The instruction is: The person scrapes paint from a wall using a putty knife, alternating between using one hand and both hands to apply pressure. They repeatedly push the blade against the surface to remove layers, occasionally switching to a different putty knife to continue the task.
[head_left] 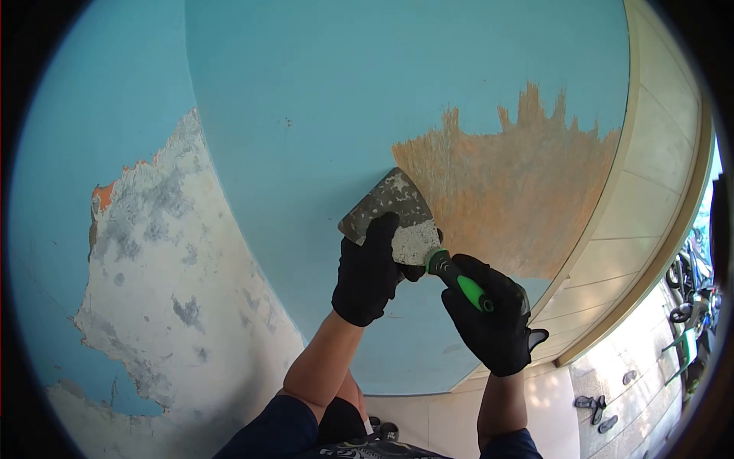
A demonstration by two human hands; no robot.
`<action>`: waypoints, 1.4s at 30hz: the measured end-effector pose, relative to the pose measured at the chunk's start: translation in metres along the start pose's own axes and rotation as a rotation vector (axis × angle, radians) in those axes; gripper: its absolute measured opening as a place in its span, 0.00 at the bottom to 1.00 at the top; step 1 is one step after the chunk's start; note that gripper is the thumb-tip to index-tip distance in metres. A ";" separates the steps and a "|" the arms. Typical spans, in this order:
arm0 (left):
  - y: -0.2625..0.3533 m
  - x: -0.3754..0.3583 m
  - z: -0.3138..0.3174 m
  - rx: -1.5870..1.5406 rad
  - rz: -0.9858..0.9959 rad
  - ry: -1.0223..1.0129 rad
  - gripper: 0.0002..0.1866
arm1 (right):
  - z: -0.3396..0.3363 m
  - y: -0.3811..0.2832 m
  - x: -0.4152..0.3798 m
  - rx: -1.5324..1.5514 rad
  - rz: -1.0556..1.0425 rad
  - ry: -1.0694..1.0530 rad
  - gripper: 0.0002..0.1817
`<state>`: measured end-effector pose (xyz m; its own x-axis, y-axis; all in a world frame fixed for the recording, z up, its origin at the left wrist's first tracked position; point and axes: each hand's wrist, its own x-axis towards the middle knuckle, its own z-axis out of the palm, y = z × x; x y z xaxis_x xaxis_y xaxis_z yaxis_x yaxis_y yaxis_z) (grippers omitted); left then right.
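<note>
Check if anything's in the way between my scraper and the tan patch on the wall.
Nothing visible stands between the scraper and the tan patch; your left hand covers part of the blade's side, not its wide edge.

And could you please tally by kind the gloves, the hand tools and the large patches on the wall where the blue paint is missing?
Black gloves: 2 (left glove, right glove)
Scraper: 1
Large patches: 2 (whitish patch, orange-brown patch)
Total: 5
</note>
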<state>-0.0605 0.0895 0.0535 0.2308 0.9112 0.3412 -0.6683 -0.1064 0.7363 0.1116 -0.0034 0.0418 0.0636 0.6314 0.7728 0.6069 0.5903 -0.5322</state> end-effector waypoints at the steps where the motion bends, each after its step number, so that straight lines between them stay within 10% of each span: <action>1: -0.006 0.002 -0.006 0.577 0.380 0.005 0.18 | 0.001 0.003 0.002 0.025 0.001 0.005 0.24; 3: -0.007 0.001 -0.008 1.164 0.739 0.010 0.18 | 0.001 0.000 0.008 0.036 0.019 0.005 0.24; 5: 0.002 0.006 -0.003 0.075 0.040 -0.023 0.20 | 0.000 -0.002 0.002 0.042 0.002 0.022 0.24; 6: -0.003 0.007 -0.006 0.075 0.043 -0.028 0.20 | 0.000 -0.003 0.001 0.044 -0.032 0.046 0.23; 8: -0.013 0.007 -0.007 0.898 0.704 -0.004 0.22 | -0.001 -0.005 0.004 -0.009 -0.003 0.012 0.23; 9: -0.008 0.009 -0.002 0.890 0.711 0.000 0.22 | 0.002 -0.002 0.008 0.027 0.012 0.013 0.23; 11: 0.010 0.009 0.007 0.170 0.108 0.019 0.20 | 0.002 -0.009 0.018 0.066 0.075 -0.030 0.23; 20: 0.001 0.013 -0.016 0.218 0.178 -0.007 0.16 | 0.006 -0.007 0.012 0.087 0.087 -0.002 0.23; 22: 0.000 0.003 -0.036 1.491 1.192 -0.113 0.15 | 0.001 -0.005 -0.008 0.058 0.033 0.051 0.23; 23: -0.008 -0.023 -0.044 1.132 0.486 -0.227 0.17 | -0.005 0.001 -0.025 0.082 0.122 0.008 0.24; 24: -0.026 -0.039 -0.053 1.062 0.471 -0.336 0.20 | -0.012 0.010 -0.049 0.105 0.214 -0.061 0.23; 25: -0.067 -0.060 -0.117 1.763 0.751 -0.675 0.22 | -0.018 0.022 -0.074 0.129 0.300 -0.128 0.23; 27: -0.075 -0.100 -0.097 1.116 -0.304 -0.734 0.37 | -0.017 0.051 -0.135 0.430 0.712 -0.124 0.21; 28: -0.084 -0.108 -0.092 1.431 -0.434 -0.752 0.42 | -0.018 0.033 -0.146 0.586 0.988 -0.059 0.16; 31: -0.170 -0.168 -0.134 1.480 -0.472 -0.381 0.35 | -0.007 0.043 -0.220 0.708 1.191 0.099 0.17; 33: -0.210 -0.198 -0.168 0.700 -0.225 -0.302 0.29 | -0.007 0.043 -0.239 0.716 1.277 0.110 0.17; 35: -0.226 -0.214 -0.175 0.648 -0.360 -0.190 0.26 | -0.008 0.039 -0.252 0.661 1.415 0.080 0.17; 39: -0.223 -0.219 -0.189 0.382 -0.756 0.060 0.20 | -0.013 0.052 -0.254 0.616 1.262 0.016 0.18; 42: -0.234 -0.220 -0.192 0.205 -0.669 0.054 0.21 | -0.018 0.054 -0.235 0.523 1.160 0.020 0.18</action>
<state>-0.0904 -0.0094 -0.3064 0.5067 0.8254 -0.2490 -0.2468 0.4156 0.8754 0.1440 -0.1286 -0.1623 0.3603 0.9033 -0.2330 -0.1956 -0.1710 -0.9657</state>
